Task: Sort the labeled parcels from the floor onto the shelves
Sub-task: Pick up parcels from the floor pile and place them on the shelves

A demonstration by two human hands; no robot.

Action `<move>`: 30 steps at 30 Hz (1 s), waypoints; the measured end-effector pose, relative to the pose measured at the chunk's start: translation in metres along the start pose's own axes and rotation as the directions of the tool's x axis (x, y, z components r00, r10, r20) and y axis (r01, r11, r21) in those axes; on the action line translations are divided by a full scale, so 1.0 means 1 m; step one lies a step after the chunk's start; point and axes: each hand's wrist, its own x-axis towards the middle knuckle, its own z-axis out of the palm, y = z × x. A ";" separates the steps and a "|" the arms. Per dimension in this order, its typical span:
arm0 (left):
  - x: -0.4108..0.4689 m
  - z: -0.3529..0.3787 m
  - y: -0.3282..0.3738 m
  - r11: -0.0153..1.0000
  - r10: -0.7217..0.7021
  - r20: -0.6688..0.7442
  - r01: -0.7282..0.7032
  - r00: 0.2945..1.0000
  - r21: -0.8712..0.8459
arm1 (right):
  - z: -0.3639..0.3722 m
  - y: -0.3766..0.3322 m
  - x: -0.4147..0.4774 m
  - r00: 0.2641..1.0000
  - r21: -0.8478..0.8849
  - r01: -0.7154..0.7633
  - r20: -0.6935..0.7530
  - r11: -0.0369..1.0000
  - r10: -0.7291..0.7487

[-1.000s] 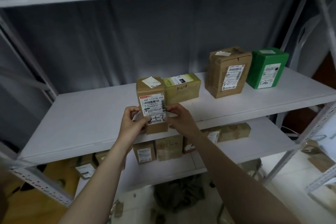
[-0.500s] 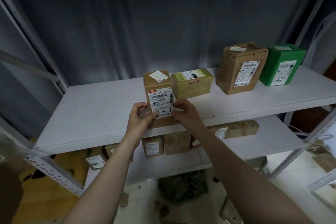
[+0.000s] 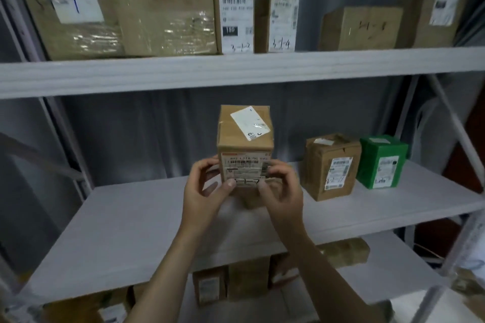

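The parcel (image 3: 245, 136), a small brown box marked 3-1-7 by hand on its label, stands upright over the middle shelf (image 3: 126, 231); I cannot tell whether it touches the board. My left hand (image 3: 203, 193) and right hand (image 3: 283, 191) grip its lower sides, fingers curled, thumbs on the label. A brown box (image 3: 330, 168) and a green box (image 3: 381, 162) sit to its right.

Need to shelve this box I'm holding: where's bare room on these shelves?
Middle shelf: its left half is bare, from the left post to the held parcel. Its right end holds the brown box and green box. Top shelf is crowded.
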 end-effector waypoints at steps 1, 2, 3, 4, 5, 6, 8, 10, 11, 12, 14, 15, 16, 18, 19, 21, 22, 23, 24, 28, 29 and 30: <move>0.005 0.005 0.011 0.999 0.049 0.002 -0.049 0.999 -0.008 | -0.001 -0.009 0.010 0.999 -0.006 0.045 -0.022 0.999 -0.045; 0.009 0.009 0.021 0.995 0.094 -0.001 -0.094 0.996 -0.014 | -0.001 -0.017 0.019 0.996 -0.018 0.080 -0.040 0.997 -0.081; 0.014 0.012 0.031 0.991 0.134 -0.006 -0.134 0.991 -0.019 | -0.001 -0.025 0.028 0.993 -0.024 0.107 -0.051 0.994 -0.108; 0.018 0.016 0.039 0.986 0.166 -0.010 -0.167 0.986 -0.021 | -0.001 -0.033 0.037 0.991 -0.016 0.123 -0.057 0.992 -0.124; 0.023 0.018 0.048 0.981 0.192 -0.010 -0.193 0.981 -0.021 | -0.001 -0.042 0.045 0.989 -0.001 0.132 -0.060 0.991 -0.132; 0.027 0.021 0.056 0.976 0.216 -0.008 -0.216 0.976 -0.022 | -0.002 -0.051 0.053 0.988 0.012 0.143 -0.064 0.990 -0.142; 0.038 0.026 0.072 0.965 0.260 -0.005 -0.261 0.965 -0.028 | -0.002 -0.069 0.070 0.984 0.031 0.164 -0.076 0.986 -0.161; 0.048 0.030 0.090 0.954 0.301 0.003 -0.301 0.954 -0.009 | -0.002 -0.087 0.088 0.981 0.049 0.179 -0.092 0.983 -0.174; 0.053 0.033 0.100 0.946 0.325 0.010 -0.325 0.946 0.007 | -0.002 -0.095 0.096 0.978 0.064 0.188 -0.101 0.980 -0.181; 0.058 0.036 0.111 0.937 0.348 0.019 -0.349 0.937 0.023 | -0.002 -0.103 0.105 0.975 0.079 0.200 -0.111 0.977 -0.191; 0.070 0.044 0.133 0.921 0.384 0.040 -0.386 0.922 0.048 | -0.005 -0.118 0.123 0.965 0.101 0.239 -0.134 0.966 -0.225; 0.077 0.049 0.144 0.914 0.399 0.054 -0.402 0.915 0.059 | -0.008 -0.125 0.132 0.959 0.107 0.261 -0.143 0.959 -0.245; 0.084 0.056 0.155 0.907 0.410 0.073 -0.414 0.909 0.070 | -0.013 -0.131 0.142 0.953 0.110 0.280 -0.152 0.954 -0.263; 0.100 0.072 0.175 0.899 0.418 0.123 -0.429 0.900 0.088 | -0.026 -0.141 0.165 0.947 0.115 0.294 -0.168 0.949 -0.273; 0.107 0.083 0.184 0.894 0.422 0.146 -0.438 0.894 0.096 | -0.033 -0.145 0.177 0.947 0.115 0.291 -0.176 0.950 -0.269; 0.123 0.107 0.198 0.883 0.438 0.173 -0.459 0.882 0.104 | -0.050 -0.150 0.199 0.947 0.111 0.285 -0.189 0.952 -0.262; 0.131 0.120 0.203 0.882 0.440 0.182 -0.462 0.879 0.098 | -0.058 -0.151 0.210 0.947 0.108 0.281 -0.193 0.954 -0.257; 0.139 0.134 0.207 0.885 0.433 0.194 -0.456 0.880 0.093 | -0.067 -0.151 0.220 0.949 0.100 0.272 -0.195 0.957 -0.250; 0.147 0.147 0.210 0.893 0.414 0.212 -0.440 0.885 0.093 | -0.077 -0.151 0.230 0.951 0.082 0.260 -0.193 0.962 -0.241; 0.179 0.197 0.208 0.929 0.307 0.284 -0.351 0.908 0.120 | -0.115 -0.143 0.267 0.968 -0.064 0.187 -0.156 0.980 -0.195; 0.186 0.208 0.204 0.934 0.279 0.289 -0.329 0.916 0.139 | -0.124 -0.139 0.275 0.973 -0.111 0.171 -0.140 0.979 -0.186; 0.193 0.218 0.200 0.937 0.252 0.293 -0.308 0.922 0.164 | -0.132 -0.134 0.282 0.978 -0.161 0.156 -0.117 0.975 -0.175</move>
